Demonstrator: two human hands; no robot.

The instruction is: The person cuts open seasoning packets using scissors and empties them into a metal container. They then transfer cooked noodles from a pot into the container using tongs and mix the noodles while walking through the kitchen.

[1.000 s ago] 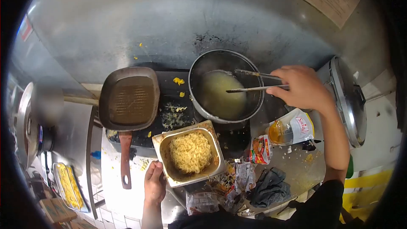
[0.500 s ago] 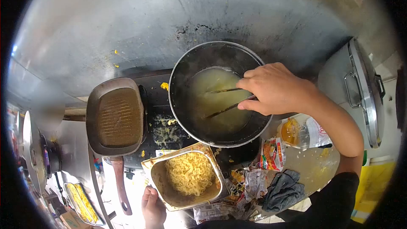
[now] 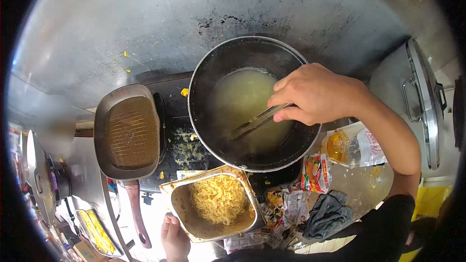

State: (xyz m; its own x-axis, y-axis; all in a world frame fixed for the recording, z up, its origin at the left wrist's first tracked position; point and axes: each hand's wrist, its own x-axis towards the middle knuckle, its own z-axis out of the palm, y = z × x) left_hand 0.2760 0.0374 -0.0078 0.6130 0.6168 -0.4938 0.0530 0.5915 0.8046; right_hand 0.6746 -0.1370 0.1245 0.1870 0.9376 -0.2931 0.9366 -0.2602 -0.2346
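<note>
Over the right side of a black pot (image 3: 206, 63) is my right hand (image 3: 318, 94), closed on metal tongs (image 3: 257, 122). The tong tips reach down into the cloudy yellowish liquid (image 3: 247, 87), their arms close together. My left hand (image 3: 174, 235) grips the left edge of a square metal container (image 3: 182, 208) with its fingers closed. Cooked noodles (image 3: 218, 199) fill much of that container, which sits just below the pot.
Left of the pot lies a square grill pan (image 3: 131, 136) with a brown handle. To the right are a pouch (image 3: 357, 145), a red packet (image 3: 316, 173), a grey cloth (image 3: 327, 216) and a large lid (image 3: 422, 102). Wrappers (image 3: 295, 207) lie near the container.
My right hand has lowered the tongs into the liquid, and their arms have come together. The view has moved closer to the pot. My left hand remains at the container.
</note>
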